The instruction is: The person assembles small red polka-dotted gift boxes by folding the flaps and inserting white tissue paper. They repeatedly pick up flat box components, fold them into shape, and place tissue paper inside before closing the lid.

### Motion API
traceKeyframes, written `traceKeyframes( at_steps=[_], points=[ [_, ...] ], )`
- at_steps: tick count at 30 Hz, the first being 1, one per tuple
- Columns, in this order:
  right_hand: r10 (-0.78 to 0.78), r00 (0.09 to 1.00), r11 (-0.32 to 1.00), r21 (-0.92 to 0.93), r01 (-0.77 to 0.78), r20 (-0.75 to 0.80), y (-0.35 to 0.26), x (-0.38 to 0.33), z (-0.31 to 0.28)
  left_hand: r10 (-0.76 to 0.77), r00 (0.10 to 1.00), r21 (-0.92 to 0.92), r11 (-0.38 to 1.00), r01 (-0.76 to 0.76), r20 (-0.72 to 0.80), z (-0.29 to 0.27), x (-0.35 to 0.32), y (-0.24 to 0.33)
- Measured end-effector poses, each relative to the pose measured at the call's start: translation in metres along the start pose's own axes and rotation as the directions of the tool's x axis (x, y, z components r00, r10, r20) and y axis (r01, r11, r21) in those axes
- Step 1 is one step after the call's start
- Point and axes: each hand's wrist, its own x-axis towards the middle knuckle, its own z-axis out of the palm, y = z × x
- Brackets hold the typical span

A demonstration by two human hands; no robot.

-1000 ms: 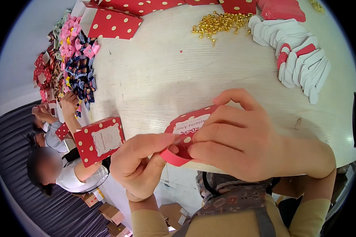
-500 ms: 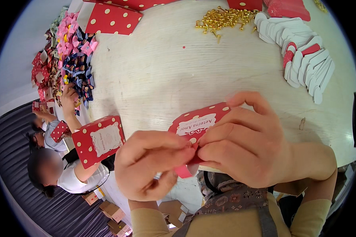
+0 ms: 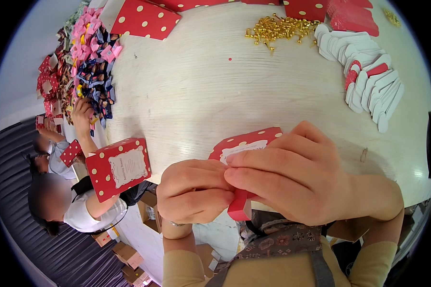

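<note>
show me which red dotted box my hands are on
The red dotted box in the middle, gripped by your left hand and right hand; they touch neither the box to its left nor the far boxes.

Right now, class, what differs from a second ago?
The red strap has moved lower and rightward; the left hand has shifted right, fingers curled more tightly beside the right hand, which keeps hold of the spotted box. The other box, gold fasteners and white strips stayed put.
</note>
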Motion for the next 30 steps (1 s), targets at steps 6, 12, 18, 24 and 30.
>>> traceKeyframes(
  at_steps=[6,12,18,24,30],
  points=[
    [0.002,1.0,0.998,0.058,-0.004,0.025,0.003,-0.004,-0.003,-0.051,0.997,-0.07,0.996,0.047,-0.06,0.004,-0.008,-0.002],
    [0.028,0.999,0.996,0.086,-0.031,0.035,0.0,-0.006,-0.003,-0.169,0.979,-0.03,0.986,0.166,-0.113,0.009,-0.004,0.008],
    [0.028,1.0,0.995,0.1,-0.029,0.006,0.0,-0.004,-0.001,-0.156,0.987,0.071,0.985,0.158,-0.028,0.002,-0.004,0.011],
    [0.012,1.0,0.998,0.066,-0.013,0.012,-0.004,-0.001,-0.001,-0.34,0.933,-0.174,0.932,0.318,-0.115,0.011,-0.014,0.011],
    [0.03,0.996,0.998,0.055,-0.035,0.085,-0.007,-0.001,-0.003,-0.499,0.835,-0.307,0.852,0.424,-0.231,0.027,-0.025,0.024]
  ],
)
